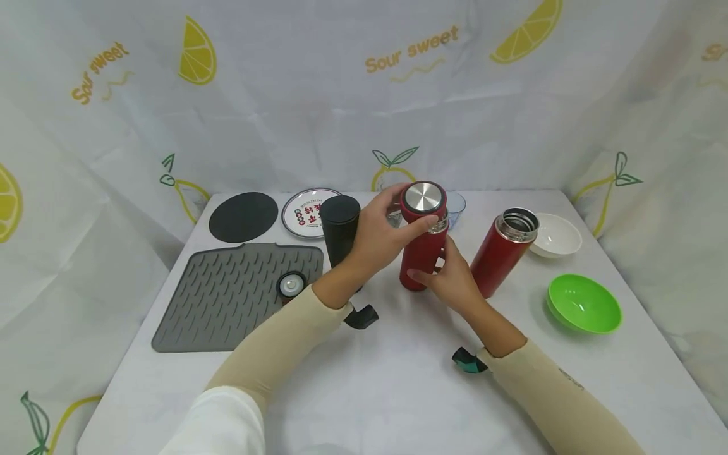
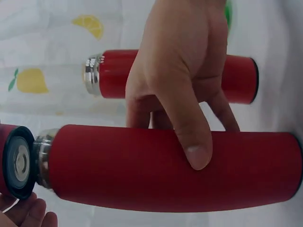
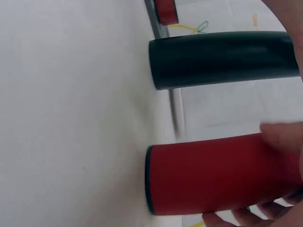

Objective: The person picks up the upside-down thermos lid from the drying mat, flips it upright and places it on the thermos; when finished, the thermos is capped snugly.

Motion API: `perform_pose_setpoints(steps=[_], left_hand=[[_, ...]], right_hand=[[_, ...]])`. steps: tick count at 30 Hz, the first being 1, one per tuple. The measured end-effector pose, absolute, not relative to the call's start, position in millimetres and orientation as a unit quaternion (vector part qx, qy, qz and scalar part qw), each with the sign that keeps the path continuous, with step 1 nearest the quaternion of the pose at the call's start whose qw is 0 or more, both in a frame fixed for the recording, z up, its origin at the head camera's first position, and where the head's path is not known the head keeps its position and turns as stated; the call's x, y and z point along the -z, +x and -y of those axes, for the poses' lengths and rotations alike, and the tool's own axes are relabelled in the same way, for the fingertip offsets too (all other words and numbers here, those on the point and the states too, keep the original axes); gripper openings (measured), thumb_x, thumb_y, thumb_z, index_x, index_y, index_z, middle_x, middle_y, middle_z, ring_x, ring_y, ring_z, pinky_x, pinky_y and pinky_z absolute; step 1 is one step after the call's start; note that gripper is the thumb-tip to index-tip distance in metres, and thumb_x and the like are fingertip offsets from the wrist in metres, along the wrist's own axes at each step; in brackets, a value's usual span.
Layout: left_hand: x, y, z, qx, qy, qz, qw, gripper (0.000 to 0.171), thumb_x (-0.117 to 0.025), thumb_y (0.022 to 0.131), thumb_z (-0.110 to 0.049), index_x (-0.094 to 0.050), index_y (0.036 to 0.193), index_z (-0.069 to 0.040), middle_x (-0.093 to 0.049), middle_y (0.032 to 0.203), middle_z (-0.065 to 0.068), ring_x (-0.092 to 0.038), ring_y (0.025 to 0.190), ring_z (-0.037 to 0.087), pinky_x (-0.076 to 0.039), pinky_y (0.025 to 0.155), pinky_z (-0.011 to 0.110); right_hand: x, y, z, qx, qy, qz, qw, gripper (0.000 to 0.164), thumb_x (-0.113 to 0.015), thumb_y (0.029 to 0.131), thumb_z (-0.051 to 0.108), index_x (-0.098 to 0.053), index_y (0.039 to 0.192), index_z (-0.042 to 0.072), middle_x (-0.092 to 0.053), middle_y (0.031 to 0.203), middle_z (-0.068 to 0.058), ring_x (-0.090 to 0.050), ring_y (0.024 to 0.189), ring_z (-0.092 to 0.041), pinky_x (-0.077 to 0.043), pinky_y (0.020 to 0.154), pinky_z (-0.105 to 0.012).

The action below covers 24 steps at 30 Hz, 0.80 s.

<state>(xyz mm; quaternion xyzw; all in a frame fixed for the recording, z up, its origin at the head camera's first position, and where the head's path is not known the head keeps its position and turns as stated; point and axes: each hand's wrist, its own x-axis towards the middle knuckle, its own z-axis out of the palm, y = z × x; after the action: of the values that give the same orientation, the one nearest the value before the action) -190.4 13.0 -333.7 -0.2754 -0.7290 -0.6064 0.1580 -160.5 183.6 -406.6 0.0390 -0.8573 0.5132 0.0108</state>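
Observation:
My left hand point(image 1: 378, 232) holds the round steel-topped lid point(image 1: 424, 197) of a red thermos point(image 1: 419, 262) from the side. Lower down, the right hand point(image 1: 454, 281) grips the thermos body, thumb on one side and fingers round the other. In the left wrist view the lid point(image 2: 19, 161) sits tilted at the steel neck point(image 2: 43, 158), its inner side showing. A second red thermos point(image 1: 497, 260), lidless, stands right of the right hand. Just left of the left hand stands a black tumbler point(image 1: 338, 230), partly hidden by that hand.
On the left, a grey ridged mat point(image 1: 227, 297) bears another lid point(image 1: 292, 284), underside up. Behind it lie a black round mat point(image 1: 243, 217) and a printed plate point(image 1: 311, 213). A clear glass point(image 1: 457, 205), a white bowl point(image 1: 557, 235) and a green bowl point(image 1: 584, 303) stand towards the right.

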Motion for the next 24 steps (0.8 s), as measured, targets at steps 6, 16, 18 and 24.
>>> perform_pose_setpoints(steps=[6, 16, 18, 24], left_hand=[[340.9, -199.8, -19.5, 0.613, -0.242, 0.735, 0.159, 0.058, -0.081, 0.081, -0.032, -0.056, 0.130, -0.011, -0.064, 0.115, -0.004, -0.060, 0.103, 0.009, -0.051, 0.087, 0.027], [346.8, -201.3, -25.0, 0.582, -0.214, 0.765, 0.173, 0.063, -0.078, 0.082, -0.039, -0.055, 0.133, -0.009, -0.061, 0.119, 0.000, -0.056, 0.107, 0.007, -0.052, 0.085, 0.024], [347.8, -200.3, -26.0, 0.564, -0.213, 0.775, 0.189, 0.064, -0.077, 0.083, -0.041, -0.055, 0.133, -0.009, -0.060, 0.120, 0.002, -0.054, 0.110, 0.008, -0.051, 0.088, 0.027], [345.6, -192.9, -29.8, 0.480, -0.186, 0.823, 0.241, 0.064, -0.076, 0.081, -0.048, -0.057, 0.128, -0.009, -0.062, 0.116, 0.002, -0.055, 0.107, 0.011, -0.050, 0.086, 0.026]], right_hand=[[417.3, -168.6, -178.3, -0.512, 0.055, 0.856, 0.040, 0.078, -0.078, 0.083, 0.015, -0.033, 0.147, 0.015, -0.047, 0.141, -0.007, -0.044, 0.129, -0.034, -0.049, 0.093, -0.049], [422.7, -174.4, -175.1, -0.516, 0.073, 0.852, 0.049, 0.082, -0.078, 0.083, 0.015, -0.028, 0.148, 0.012, -0.044, 0.143, -0.010, -0.043, 0.130, -0.032, -0.044, 0.098, -0.053], [424.1, -174.9, -176.2, -0.521, 0.078, 0.849, 0.043, 0.083, -0.077, 0.084, 0.014, -0.025, 0.148, 0.012, -0.044, 0.143, -0.012, -0.043, 0.131, -0.033, -0.043, 0.099, -0.053], [425.4, -177.2, -179.6, -0.523, 0.093, 0.846, 0.037, 0.081, -0.078, 0.083, 0.013, -0.025, 0.144, 0.011, -0.047, 0.140, -0.014, -0.047, 0.127, -0.035, -0.046, 0.096, -0.051]])
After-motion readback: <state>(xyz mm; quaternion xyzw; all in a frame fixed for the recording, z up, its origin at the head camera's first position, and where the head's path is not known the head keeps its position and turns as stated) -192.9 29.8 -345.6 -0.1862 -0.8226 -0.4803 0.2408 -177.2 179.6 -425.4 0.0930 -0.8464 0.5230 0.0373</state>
